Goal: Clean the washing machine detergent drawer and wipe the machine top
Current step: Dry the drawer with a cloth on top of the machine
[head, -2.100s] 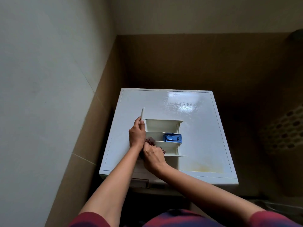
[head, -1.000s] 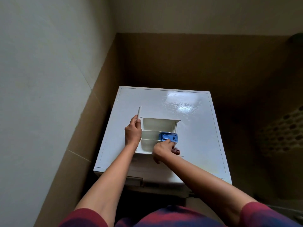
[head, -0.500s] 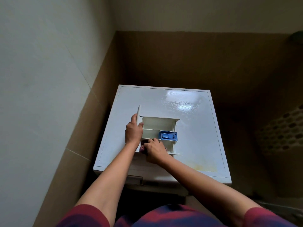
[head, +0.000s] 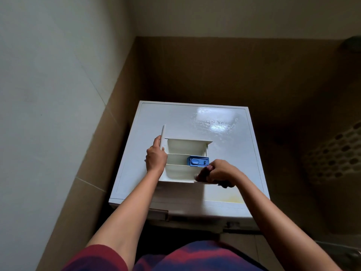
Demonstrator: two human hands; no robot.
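Note:
The cream detergent drawer [head: 183,147] lies on the white washing machine top [head: 224,133], compartments facing up, with a blue insert [head: 197,160] in its middle section. My left hand [head: 156,157] grips the drawer's front panel on the left side. At the drawer's near right corner my right hand [head: 218,172] is closed around a small dark cloth [head: 226,185], of which only a bit shows under the fingers.
A yellowish stain [head: 232,199] marks the near right of the machine top. Walls close in on the left and behind. A perforated laundry basket [head: 336,153] stands in shadow to the right. The empty drawer slot [head: 158,214] shows on the machine's front.
My right hand has slid with the cloth from the drawer's near left compartment to its near right corner. My left hand keeps its hold on the front panel.

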